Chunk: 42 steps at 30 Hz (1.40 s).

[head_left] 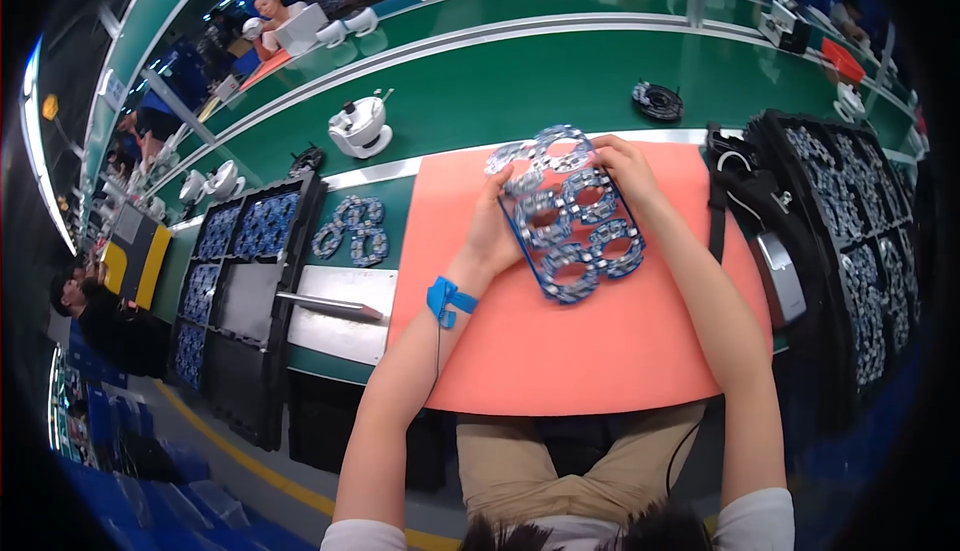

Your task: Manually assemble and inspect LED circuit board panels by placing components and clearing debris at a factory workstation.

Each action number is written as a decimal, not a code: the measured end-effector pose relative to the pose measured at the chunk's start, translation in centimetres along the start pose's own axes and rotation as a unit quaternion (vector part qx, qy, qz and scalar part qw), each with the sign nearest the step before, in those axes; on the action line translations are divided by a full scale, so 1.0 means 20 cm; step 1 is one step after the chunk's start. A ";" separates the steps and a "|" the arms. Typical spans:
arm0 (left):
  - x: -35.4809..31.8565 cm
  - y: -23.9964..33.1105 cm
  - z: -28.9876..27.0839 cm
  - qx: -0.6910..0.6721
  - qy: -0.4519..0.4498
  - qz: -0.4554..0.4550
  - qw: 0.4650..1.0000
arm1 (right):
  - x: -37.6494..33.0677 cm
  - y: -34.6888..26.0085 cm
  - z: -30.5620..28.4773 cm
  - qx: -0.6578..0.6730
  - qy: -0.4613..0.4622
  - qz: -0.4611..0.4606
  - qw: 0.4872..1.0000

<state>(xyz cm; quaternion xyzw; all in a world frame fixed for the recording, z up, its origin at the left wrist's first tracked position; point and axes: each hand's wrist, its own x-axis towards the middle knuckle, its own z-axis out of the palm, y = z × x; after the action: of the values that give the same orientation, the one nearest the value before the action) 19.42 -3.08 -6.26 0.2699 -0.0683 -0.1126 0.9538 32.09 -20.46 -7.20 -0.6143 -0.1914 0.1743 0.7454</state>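
The blue panel of ring-shaped circuit boards (570, 216) is a flat sheet made up of joined rings, each ring studded with small pale components around a round opening. The rings stand in two rows along the sheet's length. The far end of the panel looks lighter and greyer than the near end, which is a strong blue. The panel is held tilted above the salmon-pink mat (600, 351), which covers the green tabletop (480, 91) in front of the person.

The left hand (493, 236) grasps the panel along its left long edge, thumb on the upper face and fingers beneath; the grip is clenched on the panel. A blue wrist strap (447, 299) with a thin cord sits on the left wrist. The right hand (622, 166) grasps the far right edge of the same panel, fingers curled over the rim. The panel therefore lies between both hands, with its near end free and unsupported over the mat.

To the left, a small stack of blue ring boards (352, 231) lies on the tabletop, beside black trays (235, 261) filled with similar parts. A metal plate (340, 311) lies just left of the mat. On the right, a black tray of grey parts (850, 221) stands near the mat's edge.
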 end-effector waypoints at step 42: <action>0.02 -0.16 0.01 0.012 0.212 -0.054 0.976 | -0.15 -0.12 -0.01 -0.531 -0.172 -0.340 0.756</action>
<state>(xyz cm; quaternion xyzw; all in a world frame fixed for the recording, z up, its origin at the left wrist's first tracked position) 19.19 -5.86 -7.71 0.3019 0.1491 -0.1034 0.9359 29.60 -22.50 -5.02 -0.7655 -0.5751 -0.1178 0.2635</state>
